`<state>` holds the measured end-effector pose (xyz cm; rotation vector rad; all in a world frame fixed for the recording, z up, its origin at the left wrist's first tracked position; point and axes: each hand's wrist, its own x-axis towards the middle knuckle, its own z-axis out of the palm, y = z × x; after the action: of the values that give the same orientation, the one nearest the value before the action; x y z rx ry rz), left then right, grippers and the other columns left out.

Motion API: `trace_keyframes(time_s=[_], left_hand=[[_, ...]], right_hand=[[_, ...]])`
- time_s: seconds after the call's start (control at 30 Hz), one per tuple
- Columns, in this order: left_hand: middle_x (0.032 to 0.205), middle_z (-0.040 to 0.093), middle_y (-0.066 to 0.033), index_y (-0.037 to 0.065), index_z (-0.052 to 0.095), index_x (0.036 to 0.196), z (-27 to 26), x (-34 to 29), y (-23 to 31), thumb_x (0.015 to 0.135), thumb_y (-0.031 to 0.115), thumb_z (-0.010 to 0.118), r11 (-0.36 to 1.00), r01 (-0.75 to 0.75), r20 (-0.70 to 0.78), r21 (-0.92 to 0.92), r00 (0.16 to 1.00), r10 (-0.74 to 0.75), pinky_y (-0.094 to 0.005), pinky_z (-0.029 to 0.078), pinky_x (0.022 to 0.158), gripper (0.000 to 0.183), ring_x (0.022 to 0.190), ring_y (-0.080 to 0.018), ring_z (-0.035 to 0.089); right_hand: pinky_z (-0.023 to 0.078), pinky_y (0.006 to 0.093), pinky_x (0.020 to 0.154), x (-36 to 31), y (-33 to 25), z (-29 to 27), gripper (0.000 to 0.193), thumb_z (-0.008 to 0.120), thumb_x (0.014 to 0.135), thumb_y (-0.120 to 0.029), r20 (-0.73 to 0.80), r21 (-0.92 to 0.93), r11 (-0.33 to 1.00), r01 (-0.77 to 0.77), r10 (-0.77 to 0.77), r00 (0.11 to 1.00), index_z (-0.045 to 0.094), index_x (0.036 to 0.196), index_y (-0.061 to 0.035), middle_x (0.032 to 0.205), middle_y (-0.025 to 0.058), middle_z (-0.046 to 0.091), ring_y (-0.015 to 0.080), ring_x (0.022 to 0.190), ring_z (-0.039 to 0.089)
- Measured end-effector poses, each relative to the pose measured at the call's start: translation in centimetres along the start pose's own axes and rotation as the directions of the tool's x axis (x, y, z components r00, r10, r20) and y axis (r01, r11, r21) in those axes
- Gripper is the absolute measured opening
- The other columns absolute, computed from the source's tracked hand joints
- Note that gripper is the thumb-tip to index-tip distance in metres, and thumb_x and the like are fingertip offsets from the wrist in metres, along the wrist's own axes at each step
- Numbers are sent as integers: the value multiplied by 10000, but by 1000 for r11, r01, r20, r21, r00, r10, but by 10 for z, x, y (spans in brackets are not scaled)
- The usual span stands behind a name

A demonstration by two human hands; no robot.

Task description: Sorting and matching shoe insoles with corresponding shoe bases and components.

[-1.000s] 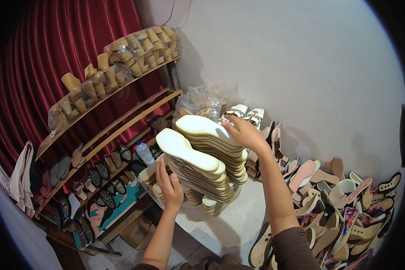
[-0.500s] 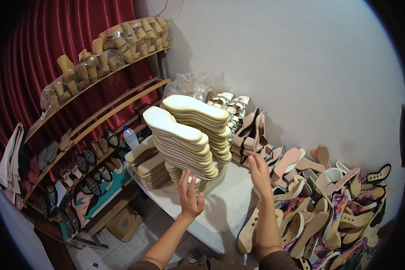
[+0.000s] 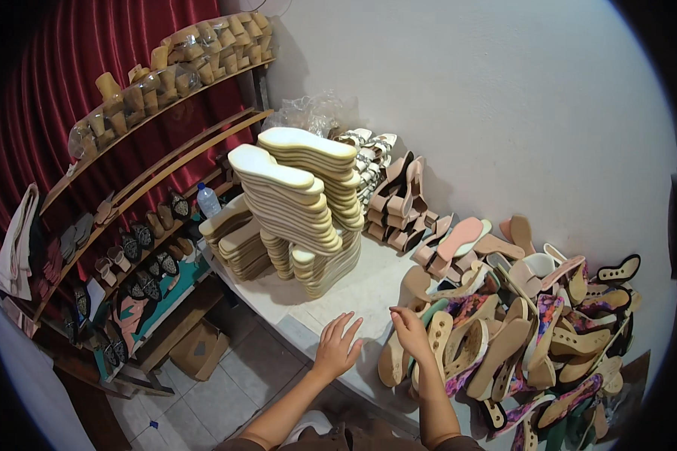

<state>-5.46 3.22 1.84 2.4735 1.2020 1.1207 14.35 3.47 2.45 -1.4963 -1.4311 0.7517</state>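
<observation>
Both my hands are raised over the front of the white table [image 3: 296,301], holding nothing. My left hand [image 3: 339,347] has its fingers spread, just in front of the stacked soles. My right hand [image 3: 411,334] is beside the heap of shoes, its fingers loosely extended. A tall stack of cream shoe soles [image 3: 282,197] rises in the middle of the table, its layers crossed over lower stacks. Another sole stack [image 3: 312,150] stands behind it, and lower piles of soles [image 3: 241,248] lie to its left. The heap of sandals and wedge soles [image 3: 515,338] covers the right side.
Pink block-heeled sandals [image 3: 399,199] and white strappy sandals [image 3: 372,161] stand along the wall. On the left, a wooden rack [image 3: 154,207] carries shoes and bagged heel blocks [image 3: 180,71]. A water bottle [image 3: 207,201] stands behind the soles. A cardboard box [image 3: 199,350] is on the tiled floor.
My left hand has come off the sole stack and moved down toward the table's front edge. My right hand has drawn back toward me from near the pink sandals. The view has shifted.
</observation>
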Motion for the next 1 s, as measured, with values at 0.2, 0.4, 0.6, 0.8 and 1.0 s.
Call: trace_keyframes(time_s=[0.2,0.4,0.6,0.8,1.0], left_hand=[[1237,455,-148,83,506,1206,0,-25,6,853,270,504,999,34,153,-43,988,-28,-407,342,948,399,1135,-308,438],[1213,480,-151,84,517,1191,1,-56,25,852,292,506,998,-20,203,-57,979,31,-414,361,929,398,1110,-315,463],[1183,499,-150,59,535,1162,13,-69,73,819,260,552,987,-124,172,-98,975,140,-417,370,913,398,1084,-313,476],[1153,507,-159,51,535,1147,44,-66,158,790,200,584,902,-264,213,-340,913,348,-414,374,895,390,1056,-323,486],[1121,526,-146,50,547,1115,96,-84,262,776,186,592,780,-379,217,-498,816,535,-415,389,873,368,1018,-318,509]], right_hand=[[439,269,743,-49,19,5,272,506,888,-176,-19,22,998,-64,64,998,573,1062,22,929,119,607,160,831,565],[444,292,736,-114,12,2,259,503,876,-164,-136,-9,997,-80,78,988,581,1046,15,891,139,607,194,813,575],[445,368,780,-173,-14,-7,204,496,816,-88,-337,-332,943,8,-126,933,599,970,-4,919,153,592,323,884,559],[442,383,775,-242,-13,-65,190,533,775,-60,-459,-385,923,6,-196,867,599,949,-23,916,128,590,311,870,554],[435,369,803,-325,11,-145,185,521,792,-58,-619,-333,923,-193,-59,784,601,956,-26,942,128,590,301,911,553]])
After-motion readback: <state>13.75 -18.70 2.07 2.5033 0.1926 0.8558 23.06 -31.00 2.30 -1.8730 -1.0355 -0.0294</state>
